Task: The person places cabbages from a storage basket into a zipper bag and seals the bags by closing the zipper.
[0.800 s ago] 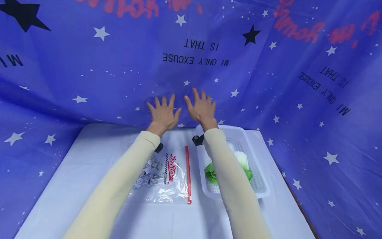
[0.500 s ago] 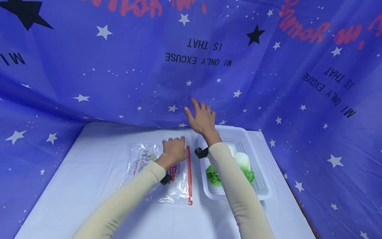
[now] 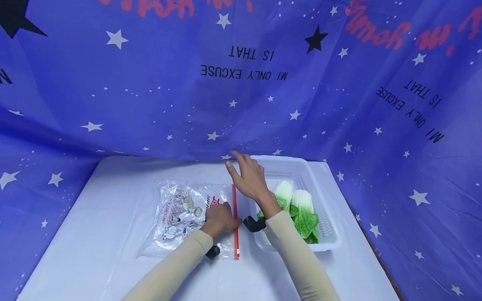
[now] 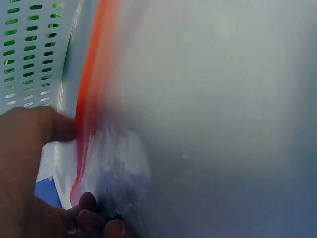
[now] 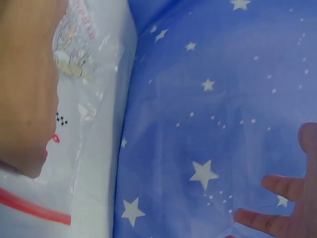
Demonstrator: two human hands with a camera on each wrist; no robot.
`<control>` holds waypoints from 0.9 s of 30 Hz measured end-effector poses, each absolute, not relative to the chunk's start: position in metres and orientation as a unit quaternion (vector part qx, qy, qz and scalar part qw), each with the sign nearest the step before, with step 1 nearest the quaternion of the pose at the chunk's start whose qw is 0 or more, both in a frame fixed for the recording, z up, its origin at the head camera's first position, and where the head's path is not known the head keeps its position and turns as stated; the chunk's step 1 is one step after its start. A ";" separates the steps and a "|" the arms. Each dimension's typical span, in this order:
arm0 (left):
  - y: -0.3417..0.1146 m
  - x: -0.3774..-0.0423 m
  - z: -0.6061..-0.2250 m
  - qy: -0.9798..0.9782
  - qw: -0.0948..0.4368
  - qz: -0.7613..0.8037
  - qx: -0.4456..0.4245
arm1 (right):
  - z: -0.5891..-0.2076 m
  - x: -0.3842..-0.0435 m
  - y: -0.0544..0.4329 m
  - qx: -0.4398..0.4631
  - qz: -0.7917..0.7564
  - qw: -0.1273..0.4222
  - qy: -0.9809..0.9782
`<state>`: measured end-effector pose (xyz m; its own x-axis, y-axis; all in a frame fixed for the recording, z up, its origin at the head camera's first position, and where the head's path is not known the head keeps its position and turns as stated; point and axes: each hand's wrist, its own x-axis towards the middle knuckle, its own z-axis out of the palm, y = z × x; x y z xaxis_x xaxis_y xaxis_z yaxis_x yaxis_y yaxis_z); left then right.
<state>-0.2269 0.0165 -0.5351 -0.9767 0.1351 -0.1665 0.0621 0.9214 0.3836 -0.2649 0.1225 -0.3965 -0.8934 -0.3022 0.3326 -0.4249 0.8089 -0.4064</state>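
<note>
Though it's printed, clear bag (image 3: pixel 184 219), red-edged

Left hand (image 3: pixel 220 218) partly covers bag (image 3: pixel 171 242) logo (image 3: pixel 215 201); right sleeve (image 3: pixel 295 255) hides basket (image 3: pixel 278 167) rim, six o'clock; black star (image 3: pixel 15 19) cropped, ten o'clock.

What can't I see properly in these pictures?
Head view: some red lettering on the plastic bag, behind the left hand.
Head view: some cabbage leaves, behind the right arm.
Left wrist view: the red strip, blurred.
Right wrist view: the right hand, cut off by the edge.
</note>
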 end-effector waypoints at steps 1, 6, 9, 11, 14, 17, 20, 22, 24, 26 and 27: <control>0.016 -0.226 -0.535 0.975 0.097 0.195 0.052 | -0.397 -0.262 0.123 0.194 0.245 0.127 -0.941; 0.013 -0.221 -0.536 0.974 0.081 0.200 0.070 | -0.402 -0.249 0.125 0.201 0.256 0.130 -0.936; 0.008 -0.219 -0.537 0.973 0.059 0.211 0.079 | -0.408 -0.244 0.126 0.202 0.261 0.128 -0.935; 0.002 -0.218 -0.535 0.970 0.046 0.223 0.083 | -0.412 -0.241 0.126 0.202 0.265 0.126 -0.935; -0.010 -0.215 -0.525 0.966 0.026 0.242 0.087 | -0.417 -0.236 0.125 0.209 0.264 0.135 -0.932; -0.024 -0.212 -0.507 0.962 -0.019 0.255 0.095 | -0.425 -0.231 0.124 0.223 0.255 0.166 -0.926; -0.038 -0.208 -0.487 0.960 -0.081 0.248 0.102 | -0.432 -0.225 0.120 0.229 0.240 0.203 -0.921; -0.046 -0.204 -0.476 0.955 -0.128 0.243 0.110 | -0.435 -0.220 0.115 0.218 0.243 0.208 -0.922; -0.053 -0.201 -0.468 0.949 -0.170 0.237 0.122 | -0.437 -0.215 0.110 0.195 0.248 0.200 -0.928; -0.058 -0.197 -0.462 0.941 -0.206 0.231 0.136 | -0.440 -0.212 0.105 0.172 0.262 0.178 -0.933; -0.060 -0.195 -0.460 0.938 -0.217 0.229 0.145 | -0.440 -0.210 0.103 0.161 0.270 0.166 -0.935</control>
